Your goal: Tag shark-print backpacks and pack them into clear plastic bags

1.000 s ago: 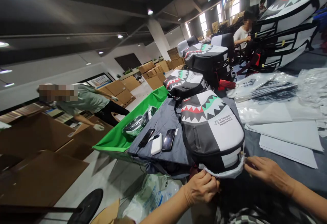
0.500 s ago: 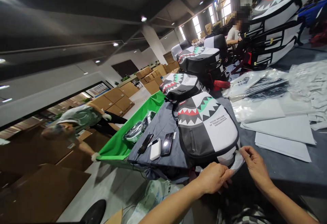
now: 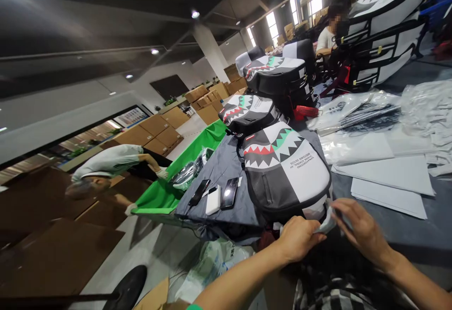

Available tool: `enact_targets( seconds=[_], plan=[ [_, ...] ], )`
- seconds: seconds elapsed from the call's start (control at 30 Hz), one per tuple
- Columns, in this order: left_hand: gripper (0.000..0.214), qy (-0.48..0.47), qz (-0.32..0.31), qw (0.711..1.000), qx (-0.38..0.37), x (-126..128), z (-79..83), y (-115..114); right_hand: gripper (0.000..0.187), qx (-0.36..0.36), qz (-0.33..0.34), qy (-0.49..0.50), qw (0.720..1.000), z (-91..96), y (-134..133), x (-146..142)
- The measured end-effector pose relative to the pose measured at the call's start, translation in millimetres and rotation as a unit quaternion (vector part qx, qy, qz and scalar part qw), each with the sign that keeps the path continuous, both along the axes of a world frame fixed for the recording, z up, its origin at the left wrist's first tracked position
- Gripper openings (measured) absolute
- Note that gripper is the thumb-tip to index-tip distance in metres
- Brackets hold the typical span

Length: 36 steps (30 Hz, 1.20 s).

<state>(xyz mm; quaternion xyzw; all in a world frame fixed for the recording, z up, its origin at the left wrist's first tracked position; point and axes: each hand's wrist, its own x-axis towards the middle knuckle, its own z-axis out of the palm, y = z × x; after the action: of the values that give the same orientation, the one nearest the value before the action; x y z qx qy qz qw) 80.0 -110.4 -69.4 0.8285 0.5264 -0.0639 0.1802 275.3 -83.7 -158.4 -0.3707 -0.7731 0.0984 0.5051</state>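
A grey, black and white backpack (image 3: 303,178) with a red and green shark-mouth print lies on its back at the table's near edge. At its lower right corner is a crumpled whitish wrap (image 3: 327,221), thin and soft-looking; what it covers I cannot make out. My left hand (image 3: 300,238) is closed on the wrap's near end, below the bag's bottom edge. Slightly blurred, my right hand (image 3: 362,230) has its fingertips pinched at the wrap's far end, beside the bag's corner.
Phones (image 3: 230,193) and a white power bank (image 3: 213,200) lie left of the bag. More backpacks (image 3: 249,114) are stacked behind. White sheets (image 3: 388,197) and clear plastic bags (image 3: 370,112) lie to the right. A co-worker (image 3: 109,164) bends over a green bin (image 3: 155,201).
My right hand has shifted slightly right and down, its fingers bunched closer. My left hand stays on the wrap. The co-worker's far gloved hand has moved to the green bin's edge.
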Motion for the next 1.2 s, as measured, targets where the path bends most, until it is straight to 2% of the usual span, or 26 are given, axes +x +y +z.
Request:
enact_targets(
  seconds=[0.07, 0.1, 0.17, 0.27, 0.37, 0.43, 0.47, 0.53, 0.57, 0.63, 0.7, 0.77, 0.83, 0.97, 1.0, 1.07, 1.13, 1.2],
  plan=[
    [0.025, 0.011, -0.045, 0.998, 0.05, -3.1, -9.4, -0.6, 0.028, 0.12, 0.111, -0.13, 0.978, 16.9, 0.2, 1.8],
    [0.027, 0.014, -0.077, 0.993, 0.086, -7.5, -15.2, -1.3, 0.027, 0.149, 0.146, -0.175, 0.962, 23.6, 2.0, 0.2],
    [0.029, 0.01, -0.147, 0.972, 0.182, -24.2, -28.5, -3.0, 0.021, 0.179, 0.155, -0.217, 0.947, 31.6, 7.7, -5.1],
    [0.022, -0.023, -0.237, 0.907, 0.348, -66.3, -50.2, -6.8, 0.025, 0.236, 0.13, -0.23, 0.935, 33.3, 16.7, -11.9],
    [0.028, -0.043, -0.249, 0.851, 0.461, -105.2, -66.9, -16.1, 0.024, 0.298, 0.112, -0.214, 0.924, 30.8, 22.1, -13.8],
    [0.032, -0.061, -0.217, 0.842, 0.49, -112.2, -67.8, -26.0, 0.023, 0.313, 0.106, -0.196, 0.923, 29.7, 24.1, -12.8],
    [0.035, -0.082, -0.199, 0.846, 0.488, -107.9, -63.5, -30.8, 0.024, 0.314, 0.105, -0.189, 0.925, 29.5, 24.9, -12.0],
    [0.047, -0.153, -0.156, 0.874, 0.434, -85.6, -45.2, -36.3, 0.026, 0.312, 0.107, -0.178, 0.927, 29.6, 26.2, -9.6],
    [0.05, -0.194, -0.129, 0.895, 0.381, -70.0, -32.5, -35.4, 0.026, 0.311, 0.108, -0.176, 0.928, 30.1, 26.6, -8.0],
    [0.049, -0.257, -0.045, 0.939, 0.222, -36.9, -6.1, -24.4, 0.026, 0.308, 0.111, -0.174, 0.929, 31.8, 27.0, -3.7],
    [0.062, -0.27, -0.021, 0.961, 0.057, -8.6, 12.6, -3.3, 0.028, 0.301, 0.117, -0.173, 0.93, 34.3, 27.1, 2.7],
    [0.07, -0.28, 0.011, 0.958, -0.062, 11.9, 18.5, 20.6, 0.029, 0.294, 0.124, -0.174, 0.932, 36.7, 28.4, 11.2],
    [0.078, -0.296, 0.06, 0.94, -0.157, 25.0, 14.0, 39.6, 0.026, 0.291, 0.126, -0.172, 0.932, 38.3, 32.3, 20.0],
    [0.09, -0.346, 0.122, 0.864, -0.344, 30.8, 3.0, 50.2, 0.019, 0.281, 0.133, -0.165, 0.936, 38.8, 45.0, 27.3],
    [0.086, -0.358, 0.121, 0.851, -0.363, 28.8, 3.1, 48.2, 0.018, 0.274, 0.133, -0.16, 0.939, 39.0, 46.3, 26.0],
    [0.072, -0.377, 0.101, 0.847, -0.362, 22.9, 6.0, 41.3, 0.017, 0.248, 0.122, -0.15, 0.949, 39.8, 42.1, 23.1],
    [0.06, -0.389, 0.074, 0.857, -0.329, 16.9, 9.0, 34.0, 0.019, 0.22, 0.089, -0.156, 0.959, 40.2, 28.1, 27.5],
    [0.055, -0.397, 0.062, 0.872, -0.28, 13.1, 8.3, 30.0, 0.026, 0.193, 0.034, -0.18, 0.964, 40.2, 6.9, 47.9]
  ],
)
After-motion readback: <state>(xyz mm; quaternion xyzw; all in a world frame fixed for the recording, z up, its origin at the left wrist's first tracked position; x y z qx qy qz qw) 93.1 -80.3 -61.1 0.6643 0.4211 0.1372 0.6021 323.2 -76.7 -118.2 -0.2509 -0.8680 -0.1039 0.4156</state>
